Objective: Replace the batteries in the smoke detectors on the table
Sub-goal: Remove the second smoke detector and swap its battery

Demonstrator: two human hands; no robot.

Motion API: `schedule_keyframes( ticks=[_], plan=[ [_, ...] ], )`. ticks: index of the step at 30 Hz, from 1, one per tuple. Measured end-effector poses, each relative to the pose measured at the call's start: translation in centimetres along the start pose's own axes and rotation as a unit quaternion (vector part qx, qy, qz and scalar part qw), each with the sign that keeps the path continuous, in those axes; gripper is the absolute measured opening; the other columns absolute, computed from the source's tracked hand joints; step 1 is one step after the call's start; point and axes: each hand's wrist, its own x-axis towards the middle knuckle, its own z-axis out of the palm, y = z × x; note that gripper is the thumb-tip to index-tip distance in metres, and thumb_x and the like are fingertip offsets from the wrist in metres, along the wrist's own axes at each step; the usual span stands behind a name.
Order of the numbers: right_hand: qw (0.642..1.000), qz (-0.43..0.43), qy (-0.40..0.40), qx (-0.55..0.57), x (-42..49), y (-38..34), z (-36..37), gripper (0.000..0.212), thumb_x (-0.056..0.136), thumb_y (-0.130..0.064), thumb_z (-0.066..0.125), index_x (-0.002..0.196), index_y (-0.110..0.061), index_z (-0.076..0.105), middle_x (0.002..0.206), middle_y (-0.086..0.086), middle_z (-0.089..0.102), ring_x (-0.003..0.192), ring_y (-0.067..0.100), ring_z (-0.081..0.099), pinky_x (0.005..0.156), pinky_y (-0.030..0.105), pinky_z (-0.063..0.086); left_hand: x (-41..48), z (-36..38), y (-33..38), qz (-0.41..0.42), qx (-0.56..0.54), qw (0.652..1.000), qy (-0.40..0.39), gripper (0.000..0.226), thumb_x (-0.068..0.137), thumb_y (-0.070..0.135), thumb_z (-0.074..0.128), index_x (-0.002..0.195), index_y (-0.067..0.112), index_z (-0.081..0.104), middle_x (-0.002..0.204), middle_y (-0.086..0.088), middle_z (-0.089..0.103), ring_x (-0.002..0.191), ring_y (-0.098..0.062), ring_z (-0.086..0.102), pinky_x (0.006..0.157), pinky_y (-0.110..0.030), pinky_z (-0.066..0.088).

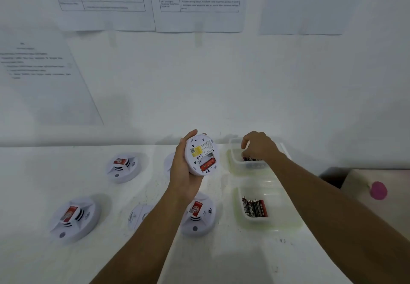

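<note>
My left hand [183,170] holds a round white smoke detector [200,153] above the table, its back turned toward me. One red battery [207,164] sits in its open compartment, beside a yellow label. My right hand [258,147] reaches into the far clear plastic tray [235,161], fingers curled over the dark batteries [250,159] inside; whether it grips one is hidden. A nearer clear tray [244,219] holds several dark-and-red batteries [255,207].
Three more smoke detectors lie on the white table [33,266]: far left [123,167], near left [74,217], and one under my left forearm [198,213]. A loose white cover [137,216] lies beside it. A box with a pink object [378,190] stands at the right.
</note>
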Motion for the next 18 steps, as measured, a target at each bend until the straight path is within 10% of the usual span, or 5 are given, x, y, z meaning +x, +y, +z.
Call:
schedule_keyframes(
  ticks=[18],
  plan=[
    [0.972, -0.062, 0.018, 0.227, -3.5, -0.6, -2.5, 0.013, 0.084, -0.012, 0.07, 0.093, -0.02, 0.076, 0.087, 0.004, 0.073, 0.072, 0.013, 0.064, 0.055, 0.023, 0.045, 0.2, -0.1, -0.4, -0.01, -0.011, 1.0, 0.005, 0.034, 0.101, 0.038, 0.04, 0.12, 0.022, 0.063, 0.126, -0.008, 0.062, 0.118, -0.028, 0.055, 0.109, -0.05, 0.038]
  ],
)
